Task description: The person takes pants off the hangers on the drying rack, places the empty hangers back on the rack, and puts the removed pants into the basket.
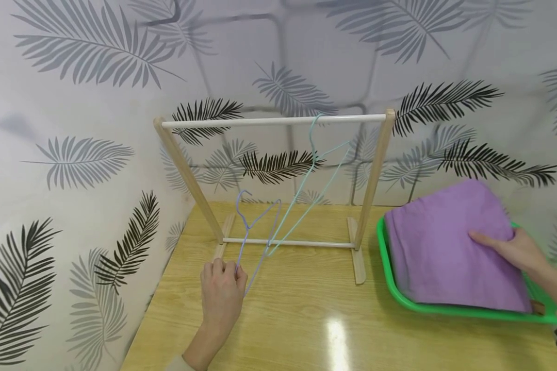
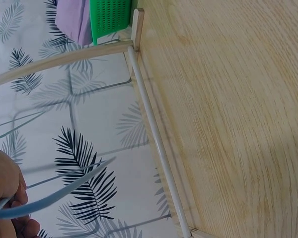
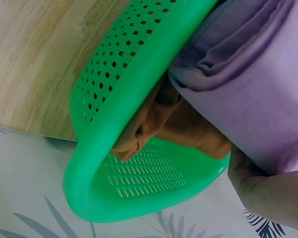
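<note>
My left hand [image 1: 223, 293] grips the lower part of a thin blue-purple clothes hanger [image 1: 248, 227], held up in front of a small wooden rack. In the left wrist view, one bar of this hanger [image 2: 64, 192] crosses close to the camera. At the right, my right hand [image 1: 515, 251] holds a folded purple cloth [image 1: 450, 247] by its right side, thumb on top and the other fingers hidden beneath. The cloth lies over a green plastic basket [image 1: 390, 281]. Under it, a brown cloth [image 3: 188, 124] shows inside the basket in the right wrist view.
The rack has a white top rail [image 1: 269, 121], wooden posts and a lower white bar [image 1: 306, 243]. A teal hanger [image 1: 312, 139] hangs from the top rail, right of its middle. Behind the wooden table [image 1: 297, 319] stands a wall [image 1: 97, 216] with a leaf pattern.
</note>
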Tool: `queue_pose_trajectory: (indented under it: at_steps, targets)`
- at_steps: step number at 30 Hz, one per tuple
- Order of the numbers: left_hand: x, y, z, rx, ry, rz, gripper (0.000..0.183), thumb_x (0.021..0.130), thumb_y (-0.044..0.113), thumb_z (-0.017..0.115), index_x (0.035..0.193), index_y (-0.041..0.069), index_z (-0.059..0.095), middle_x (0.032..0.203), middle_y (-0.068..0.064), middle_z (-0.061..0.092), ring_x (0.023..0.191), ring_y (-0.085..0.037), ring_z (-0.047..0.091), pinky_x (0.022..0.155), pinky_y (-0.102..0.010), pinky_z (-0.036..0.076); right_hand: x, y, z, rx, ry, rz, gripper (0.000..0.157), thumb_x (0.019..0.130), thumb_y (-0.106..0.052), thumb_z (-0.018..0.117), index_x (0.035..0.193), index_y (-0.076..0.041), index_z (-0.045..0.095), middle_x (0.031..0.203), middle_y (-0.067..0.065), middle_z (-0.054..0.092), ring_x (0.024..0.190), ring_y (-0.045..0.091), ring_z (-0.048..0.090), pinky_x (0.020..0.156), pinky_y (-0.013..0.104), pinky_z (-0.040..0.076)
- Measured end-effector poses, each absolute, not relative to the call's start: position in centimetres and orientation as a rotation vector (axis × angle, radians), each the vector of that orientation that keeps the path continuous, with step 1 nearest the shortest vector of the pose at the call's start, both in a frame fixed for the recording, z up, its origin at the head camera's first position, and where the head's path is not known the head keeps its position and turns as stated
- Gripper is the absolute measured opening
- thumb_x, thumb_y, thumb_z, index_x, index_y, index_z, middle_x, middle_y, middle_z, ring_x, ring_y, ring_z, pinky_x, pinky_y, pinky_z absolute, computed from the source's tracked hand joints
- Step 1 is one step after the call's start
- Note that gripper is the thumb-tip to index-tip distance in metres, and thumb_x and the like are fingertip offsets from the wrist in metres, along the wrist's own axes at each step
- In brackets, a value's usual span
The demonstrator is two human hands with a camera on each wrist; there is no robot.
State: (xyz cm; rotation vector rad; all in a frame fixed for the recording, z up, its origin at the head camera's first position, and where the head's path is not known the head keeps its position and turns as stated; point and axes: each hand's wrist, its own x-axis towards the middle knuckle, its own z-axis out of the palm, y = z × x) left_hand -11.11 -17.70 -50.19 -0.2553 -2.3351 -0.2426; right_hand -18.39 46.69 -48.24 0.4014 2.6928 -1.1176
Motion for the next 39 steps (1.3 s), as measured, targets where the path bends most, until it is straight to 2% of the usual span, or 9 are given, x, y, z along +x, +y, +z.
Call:
queue_pose_trajectory:
  at_steps: [8,14,17,25,31,39]
  targets:
    - [-11.1,-17.8,-50.3,-0.255,-2.334,-0.234,0.019,0.082,0.002,0.075,0.069,0.002,0.061,0.069,-0.008,0.052,0.067,-0.02,0.04,0.063,-0.029,0.035,-18.7,46.4,-48.8,0.434,2.738,-1.079,0.113,0.097,-0.064,0.06,0.147,0.029,0.02,0.136,0.053,0.043,0.097,0.047,0.069,0.075,0.051,0.063]
    - [-11.1,-17.8,-50.3,-0.258,-2.326,-0.235,0.019,0.082,0.001,0.075,0.069,0.002,0.061,0.069,-0.008,0.052,0.066,-0.02,0.04,0.063,-0.029,0.035,-18.9,46.2,-49.2,0.445,2.741,-1.038,0.115,0.098,-0.065,0.057,0.149,0.029,0.014,0.138,0.054,0.038,0.109,0.059,0.062,0.077,0.053,0.062]
    - [-11.1,-17.8,-50.2,-0.258,-2.325,-0.238,0.019,0.082,0.001,0.075,0.069,0.001,0.061,0.069,-0.008,0.052,0.067,-0.021,0.041,0.063,-0.029,0.036,-19.0,46.3,-49.3,0.436,2.731,-1.037,0.115,0.098,-0.065,0.056,0.148,0.029,0.013,0.138,0.053,0.037,0.114,0.061,0.058,0.078,0.053,0.061]
    - [-11.0,-17.8,-50.1,-0.253,-2.337,-0.229,0.019,0.083,0.002,0.075,0.07,0.002,0.061,0.069,-0.007,0.052,0.067,-0.02,0.041,0.063,-0.029,0.036,-19.3,46.7,-49.8,0.422,2.738,-1.033,0.11,0.099,-0.064,0.057,0.145,0.029,0.021,0.134,0.052,0.043,0.106,0.052,0.063,0.073,0.04,0.059]
    - [-11.1,-17.8,-50.1,-0.254,-2.332,-0.235,0.019,0.083,0.002,0.075,0.07,0.002,0.062,0.069,-0.008,0.052,0.067,-0.021,0.041,0.063,-0.029,0.036,-19.5,46.7,-50.1,0.417,2.742,-1.026,0.111,0.099,-0.062,0.059,0.147,0.029,0.017,0.138,0.053,0.038,0.115,0.06,0.057,0.077,0.045,0.057]
    - [-11.1,-17.8,-50.1,-0.259,-2.331,-0.238,0.021,0.083,0.002,0.075,0.068,0.003,0.061,0.068,-0.007,0.051,0.067,-0.021,0.041,0.063,-0.029,0.035,-19.5,47.1,-50.4,0.407,2.754,-1.029,0.111,0.098,-0.059,0.061,0.146,0.03,0.016,0.134,0.053,0.04,0.11,0.059,0.059,0.075,0.045,0.057]
